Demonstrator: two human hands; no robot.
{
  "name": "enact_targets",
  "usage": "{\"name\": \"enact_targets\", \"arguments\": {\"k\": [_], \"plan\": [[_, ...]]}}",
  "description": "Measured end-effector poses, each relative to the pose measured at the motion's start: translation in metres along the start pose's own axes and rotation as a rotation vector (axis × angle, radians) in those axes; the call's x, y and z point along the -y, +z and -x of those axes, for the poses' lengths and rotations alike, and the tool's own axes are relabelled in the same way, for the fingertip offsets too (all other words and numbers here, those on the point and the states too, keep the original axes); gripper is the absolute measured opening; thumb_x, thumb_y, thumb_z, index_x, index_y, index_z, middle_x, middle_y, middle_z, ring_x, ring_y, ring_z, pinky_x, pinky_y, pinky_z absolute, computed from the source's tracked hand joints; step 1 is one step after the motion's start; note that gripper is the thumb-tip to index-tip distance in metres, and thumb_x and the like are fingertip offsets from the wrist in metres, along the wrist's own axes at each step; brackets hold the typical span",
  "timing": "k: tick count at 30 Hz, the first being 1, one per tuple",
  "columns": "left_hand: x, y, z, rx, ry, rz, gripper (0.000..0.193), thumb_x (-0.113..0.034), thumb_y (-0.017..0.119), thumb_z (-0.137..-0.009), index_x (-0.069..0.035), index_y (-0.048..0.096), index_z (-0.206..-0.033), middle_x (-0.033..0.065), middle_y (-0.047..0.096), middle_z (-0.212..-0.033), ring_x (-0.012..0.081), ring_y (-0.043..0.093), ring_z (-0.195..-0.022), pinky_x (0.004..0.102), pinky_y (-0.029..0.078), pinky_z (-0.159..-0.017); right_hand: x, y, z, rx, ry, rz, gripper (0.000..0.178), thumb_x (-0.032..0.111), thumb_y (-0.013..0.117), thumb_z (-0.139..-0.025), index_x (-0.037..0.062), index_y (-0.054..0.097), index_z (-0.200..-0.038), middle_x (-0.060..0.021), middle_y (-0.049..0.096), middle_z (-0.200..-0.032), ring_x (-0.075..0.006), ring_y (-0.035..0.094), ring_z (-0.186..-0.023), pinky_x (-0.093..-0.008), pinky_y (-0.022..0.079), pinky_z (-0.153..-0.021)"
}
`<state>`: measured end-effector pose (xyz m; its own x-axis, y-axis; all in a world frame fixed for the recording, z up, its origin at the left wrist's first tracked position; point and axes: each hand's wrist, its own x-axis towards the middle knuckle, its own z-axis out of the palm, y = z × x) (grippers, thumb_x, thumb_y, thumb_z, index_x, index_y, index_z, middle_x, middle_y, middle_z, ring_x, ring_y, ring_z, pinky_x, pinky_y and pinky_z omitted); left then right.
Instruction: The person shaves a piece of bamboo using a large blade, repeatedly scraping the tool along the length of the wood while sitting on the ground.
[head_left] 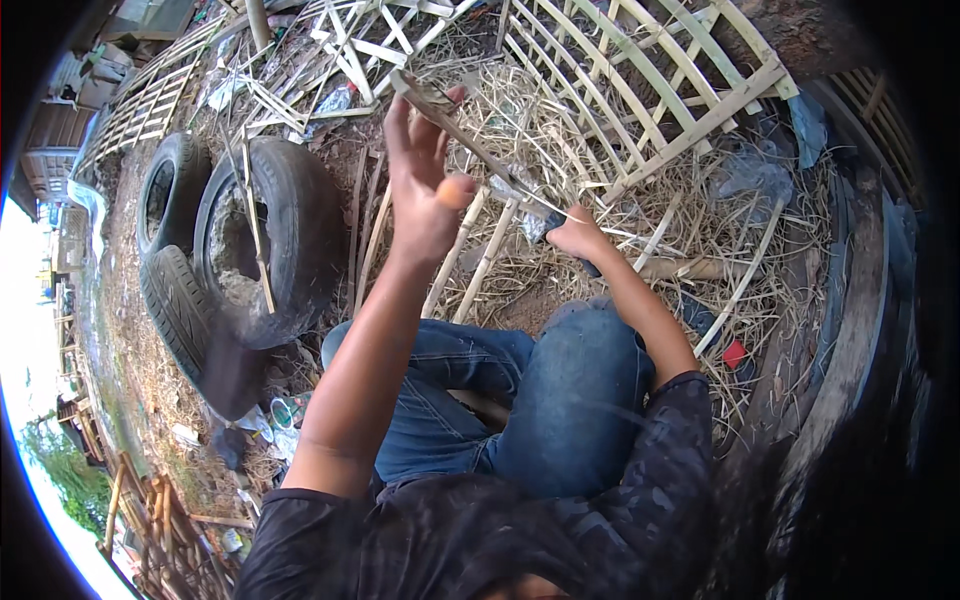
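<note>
My left hand (420, 190) is raised in front of me, fingers stretched out and thumb held apart, its tip orange. A long, thin bamboo strip (450, 125) slants across in front of these fingers; no firm grip on it shows. The strip runs down to the right, toward my right hand (578, 236). That hand is closed around the dark handle of a knife (553, 222), whose blade is hard to separate from the strip. Below both hands are my bent legs in blue jeans (580, 400).
Old tyres (285, 220) stand and lean at my left. A slatted bamboo lattice panel (690, 140) lies ahead on the right, with crossed split bamboo pieces (365, 45) farther back. Shavings (520, 110) cover the ground. A plank (850, 330) runs along the right edge.
</note>
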<state>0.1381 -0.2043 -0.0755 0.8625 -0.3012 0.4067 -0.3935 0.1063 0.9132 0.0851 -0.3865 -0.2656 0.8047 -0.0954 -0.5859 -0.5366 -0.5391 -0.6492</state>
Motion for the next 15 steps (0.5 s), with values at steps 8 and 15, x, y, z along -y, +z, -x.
{"name": "enact_targets", "arguments": {"k": [8,15], "plan": [[0.017,0.006,-0.003,0.044,-0.087,0.058,0.135,-0.063,0.083,-0.053,-0.008,0.006,-0.149,0.0213,0.038,-0.137,0.0325,0.038,-0.13,0.0483,0.025,-0.111,-0.005,-0.002,0.002,-0.009,-0.003,-0.069,0.018,0.016,0.06,-0.073,-0.0013,0.064,-0.07,-0.0135,0.061,-0.057,-0.0208,0.061,-0.048,-0.035,0.046,-0.046],[-0.003,-0.102,0.113,-0.032,-0.22,-0.518,0.121,-0.068,0.07,-0.067,-0.005,0.007,-0.15,0.0242,0.025,-0.148,0.0341,0.025,-0.139,0.0448,0.017,-0.114,0.021,-0.024,0.019,-0.064,-0.023,-0.345,0.01,0.008,0.059,-0.072,0.0009,0.055,-0.067,-0.0043,0.051,-0.052,-0.0145,0.048,-0.038,-0.0308,0.041,-0.038]]}}
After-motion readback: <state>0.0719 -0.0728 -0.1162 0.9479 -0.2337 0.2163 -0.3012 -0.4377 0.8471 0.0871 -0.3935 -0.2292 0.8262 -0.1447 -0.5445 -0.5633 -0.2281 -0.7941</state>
